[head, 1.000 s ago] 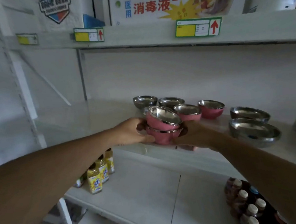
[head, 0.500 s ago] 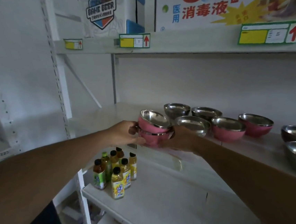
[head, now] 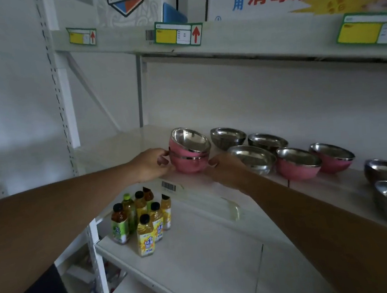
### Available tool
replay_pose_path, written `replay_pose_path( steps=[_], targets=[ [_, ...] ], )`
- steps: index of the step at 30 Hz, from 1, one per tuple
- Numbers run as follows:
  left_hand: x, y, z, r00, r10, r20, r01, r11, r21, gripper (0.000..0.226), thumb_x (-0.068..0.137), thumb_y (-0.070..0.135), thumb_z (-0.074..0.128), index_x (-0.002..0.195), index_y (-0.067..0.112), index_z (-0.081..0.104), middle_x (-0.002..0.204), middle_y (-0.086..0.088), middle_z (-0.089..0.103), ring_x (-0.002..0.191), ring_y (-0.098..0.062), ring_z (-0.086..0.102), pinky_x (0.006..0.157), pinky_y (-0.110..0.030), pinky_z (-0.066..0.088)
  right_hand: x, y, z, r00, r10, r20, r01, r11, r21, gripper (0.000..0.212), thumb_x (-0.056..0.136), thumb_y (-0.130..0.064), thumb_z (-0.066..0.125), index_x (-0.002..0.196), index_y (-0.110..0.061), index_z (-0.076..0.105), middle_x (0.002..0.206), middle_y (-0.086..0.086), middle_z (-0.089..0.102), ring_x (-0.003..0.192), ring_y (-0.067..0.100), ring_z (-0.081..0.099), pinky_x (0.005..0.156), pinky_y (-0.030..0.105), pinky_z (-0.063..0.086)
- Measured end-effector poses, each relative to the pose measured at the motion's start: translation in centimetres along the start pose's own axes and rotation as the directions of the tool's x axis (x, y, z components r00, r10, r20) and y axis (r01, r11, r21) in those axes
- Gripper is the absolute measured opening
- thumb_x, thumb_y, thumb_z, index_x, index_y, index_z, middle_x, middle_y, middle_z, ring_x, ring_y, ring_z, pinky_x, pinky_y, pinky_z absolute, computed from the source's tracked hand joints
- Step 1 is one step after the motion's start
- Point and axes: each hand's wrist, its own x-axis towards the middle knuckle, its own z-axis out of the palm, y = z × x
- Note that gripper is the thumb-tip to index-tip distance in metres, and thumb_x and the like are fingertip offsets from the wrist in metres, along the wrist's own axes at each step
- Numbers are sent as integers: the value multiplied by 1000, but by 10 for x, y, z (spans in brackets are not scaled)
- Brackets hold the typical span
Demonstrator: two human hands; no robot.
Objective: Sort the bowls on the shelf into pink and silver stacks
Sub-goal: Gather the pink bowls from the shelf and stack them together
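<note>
Two nested pink bowls (head: 190,157) sit mid-frame at the shelf (head: 126,145) edge, left hand (head: 150,165) and right hand (head: 228,170) fingers pinching opposite sides, seemingly steadying the tilted top bowl.

Your stacked bowls (head: 189,155) sit on the shelf (head: 121,148), left of the loose bowls (head: 252,158); bottles (head: 140,222) stand one shelf below.

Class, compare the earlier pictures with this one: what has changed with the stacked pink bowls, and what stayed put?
Both hands, left hand and right hand, carried the two stacked pink steel-lined bowls leftward to the white shelf, away from the row. The loose bowls stayed put.
</note>
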Motion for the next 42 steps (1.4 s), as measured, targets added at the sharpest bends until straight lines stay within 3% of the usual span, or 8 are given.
replay_pose_path(
  steps=[4, 7, 16, 22, 25, 34, 37, 42],
  targets=[
    [-29, 13, 1, 992, -118, 41, 114, 989, 98, 73, 103, 42, 69, 163, 10, 41, 156, -11, 58, 142, -28, 56, 108, -32, 44, -30, 10, -17, 998, -59, 7, 59, 984, -167, 13, 92, -31, 68, 89, -24, 78, 83, -8, 75, 70, 7, 69, 62, 20, 50],
    [-60, 30, 4, 993, -120, 0, 118, 975, 186, 45, 103, 48, 67, 136, 18, 60, 129, -6, 64, 137, -33, 60, 99, -33, 45, -60, 19, -38, 989, -140, 48, 147, 948, -283, 14, 95, -31, 69, 91, -24, 81, 82, -11, 72, 72, 6, 66, 62, 20, 47],
    [-147, 133, 52, 1000, -2, -14, 6, 960, 279, 33, 105, 40, 64, 130, 19, 70, 139, -3, 70, 121, -17, 63, 107, -37, 51, -179, 80, -109, 983, -170, 72, 185, 916, -355, 30, 99, -44, 66, 118, -24, 79, 121, -4, 78, 105, 15, 71, 98, 35, 57],
    [-161, 204, 108, 996, 85, 13, -85, 957, 276, 30, 104, 42, 64, 119, 18, 73, 128, -1, 74, 120, -21, 68, 108, -43, 53, -231, 123, -148, 988, -154, 14, 146, 895, -421, 29, 100, -47, 62, 115, -27, 77, 118, -5, 75, 94, 7, 63, 85, 27, 50],
    [-155, 222, 120, 995, 95, -14, -88, 962, 258, 32, 104, 48, 62, 116, 21, 74, 122, 0, 75, 114, -20, 69, 104, -40, 55, -240, 134, -162, 992, -125, 1, 116, 921, -372, 28, 100, -44, 63, 114, -24, 78, 120, -1, 76, 107, 20, 69, 99, 44, 56],
    [-102, 211, 122, 997, 57, 47, -68, 952, 297, 44, 112, 53, 38, 98, 19, 62, 97, -4, 62, 88, -24, 60, 80, -34, 44, -220, 152, -162, 996, -90, -18, 80, 948, -307, 29, 101, -37, 65, 118, -18, 78, 119, 3, 78, 104, 20, 72, 99, 44, 58],
    [-81, 199, 116, 999, 2, 33, -11, 963, 269, 72, 110, 63, 33, 119, 5, 75, 106, -17, 77, 99, -33, 73, 87, -36, 54, -196, 149, -160, 1000, 5, -28, -14, 948, -317, 26, 100, -32, 59, 110, -17, 77, 111, 6, 76, 104, 27, 70, 94, 39, 56],
    [-40, 188, 108, 998, -9, 60, -7, 966, 258, 73, 111, 64, 25, 146, 11, 63, 133, -16, 70, 114, -30, 65, 88, -35, 44, -157, 146, -156, 999, 6, -44, -19, 957, -290, 18, 100, -30, 65, 109, -20, 78, 112, 5, 77, 99, 22, 72, 96, 43, 60]
  ],
)
